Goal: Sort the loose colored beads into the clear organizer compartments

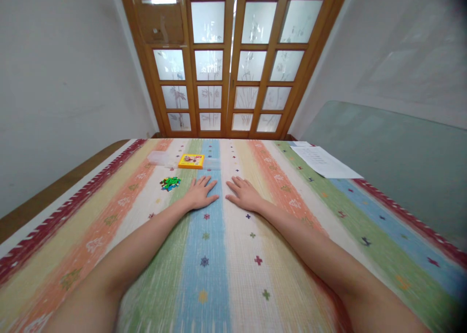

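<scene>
Striped cloth (233,274); left grip (200,193) flat, coloured pieces (170,183) (puzzle?) near, untouched.

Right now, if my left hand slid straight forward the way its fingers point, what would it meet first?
Probably the yellow box or the clear plastic piece beside it; the left hand lies flat on the striped cloth, and only bare cloth lies between. Depth is hard to judge.

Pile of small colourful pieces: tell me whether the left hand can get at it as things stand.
Probably yes. The left hand lies flat and empty on the striped cloth, just beside the pile of colourful pieces, with only bare cloth between them. The yellow box sits farther back.
</scene>
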Available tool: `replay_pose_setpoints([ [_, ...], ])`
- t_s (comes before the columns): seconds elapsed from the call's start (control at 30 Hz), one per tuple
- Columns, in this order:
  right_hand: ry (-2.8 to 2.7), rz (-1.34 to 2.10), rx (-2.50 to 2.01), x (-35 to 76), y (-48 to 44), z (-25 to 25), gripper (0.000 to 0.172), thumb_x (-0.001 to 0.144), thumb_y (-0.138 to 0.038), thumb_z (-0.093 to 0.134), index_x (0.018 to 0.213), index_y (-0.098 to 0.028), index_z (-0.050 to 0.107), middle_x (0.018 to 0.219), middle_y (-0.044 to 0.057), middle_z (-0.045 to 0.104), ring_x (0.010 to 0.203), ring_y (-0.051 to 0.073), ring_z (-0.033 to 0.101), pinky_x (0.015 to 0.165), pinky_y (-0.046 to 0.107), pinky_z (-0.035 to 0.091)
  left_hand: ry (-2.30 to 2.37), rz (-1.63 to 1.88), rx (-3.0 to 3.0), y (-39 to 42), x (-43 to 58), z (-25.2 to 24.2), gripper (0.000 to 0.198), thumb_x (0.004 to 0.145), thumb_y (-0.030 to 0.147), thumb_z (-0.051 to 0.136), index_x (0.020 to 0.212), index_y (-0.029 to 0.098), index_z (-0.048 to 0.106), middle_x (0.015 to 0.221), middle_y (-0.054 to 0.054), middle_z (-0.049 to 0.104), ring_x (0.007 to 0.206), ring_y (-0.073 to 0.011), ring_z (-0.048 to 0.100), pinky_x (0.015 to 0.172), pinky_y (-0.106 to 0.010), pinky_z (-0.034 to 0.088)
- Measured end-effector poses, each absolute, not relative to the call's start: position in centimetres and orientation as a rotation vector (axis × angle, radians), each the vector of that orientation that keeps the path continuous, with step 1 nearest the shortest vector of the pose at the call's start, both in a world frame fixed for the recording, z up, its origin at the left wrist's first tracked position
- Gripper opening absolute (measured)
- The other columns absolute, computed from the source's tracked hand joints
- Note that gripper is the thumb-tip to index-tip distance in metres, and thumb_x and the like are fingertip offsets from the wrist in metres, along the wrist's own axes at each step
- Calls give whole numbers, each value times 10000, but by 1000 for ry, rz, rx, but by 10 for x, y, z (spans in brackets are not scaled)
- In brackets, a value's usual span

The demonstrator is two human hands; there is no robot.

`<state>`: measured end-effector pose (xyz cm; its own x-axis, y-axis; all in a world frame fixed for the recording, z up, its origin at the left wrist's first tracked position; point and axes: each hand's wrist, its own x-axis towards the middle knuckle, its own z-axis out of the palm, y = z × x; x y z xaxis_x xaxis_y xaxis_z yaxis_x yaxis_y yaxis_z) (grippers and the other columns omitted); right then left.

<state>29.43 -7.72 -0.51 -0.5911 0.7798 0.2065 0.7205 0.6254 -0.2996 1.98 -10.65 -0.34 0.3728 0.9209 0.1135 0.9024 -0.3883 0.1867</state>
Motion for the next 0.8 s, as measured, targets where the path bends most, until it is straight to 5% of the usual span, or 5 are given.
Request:
replay_pose_setpoints([
  [0.37,-2525,264,-1273,288,-80,-7,782,933,-753,501,1575,-310,463,1687,129,316,1566,411,234,1252,652,75,1723,240,2469,-100,11,2,818,919,799,417,1622,388,343,1728,-72,233,1587,-415,176,1228,-705,94],
  [0.57,-2551,227,-1312,272,-76,-2,737,918,-634,612,1545,-266,492,1654,179,363,1531,431,297,1226,678,137,1720,257,2485,-102,11,2,803,925,777,442,1617,380,354,1726,-79,239,1586,-412,181,1226,-707,97],
  [0.8,-2554,220,-1284,268,-74,-3,752,951,-695,539,1565,-267,473,1672,168,333,1548,419,269,1244,655,114,1698,309,2547,-104,12,6,757,958,734,430,1595,325,419,1700,-107,307,1568,-377,253,1248,-641,160],
])
